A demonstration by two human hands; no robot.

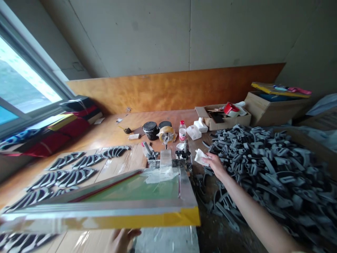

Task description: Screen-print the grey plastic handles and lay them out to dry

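A screen-printing frame (131, 205) with a green mesh and yellow tape along its near edge is tilted up over a flat grey base plate (165, 240). Beneath that taped edge is my left hand (123, 239), smeared by motion and partly covered by the frame; whether it grips anything is unclear. To the right of the frame, my right hand (214, 163) pinches a crumpled white tissue (201, 157) between its fingertips. A metal hinge clamp (165, 161) carries the frame's far side. Right beside my right arm lies a big heap of grey plastic parts (263, 168).
Rows of curved black-and-grey parts (76, 175) lie on cardboard at left. Behind the clamp stand a black tub (150, 130), a tape roll (167, 135) and a red-capped bottle (182, 131). Open cardboard boxes (226, 121) sit at the back right, near a wooden board (173, 89).
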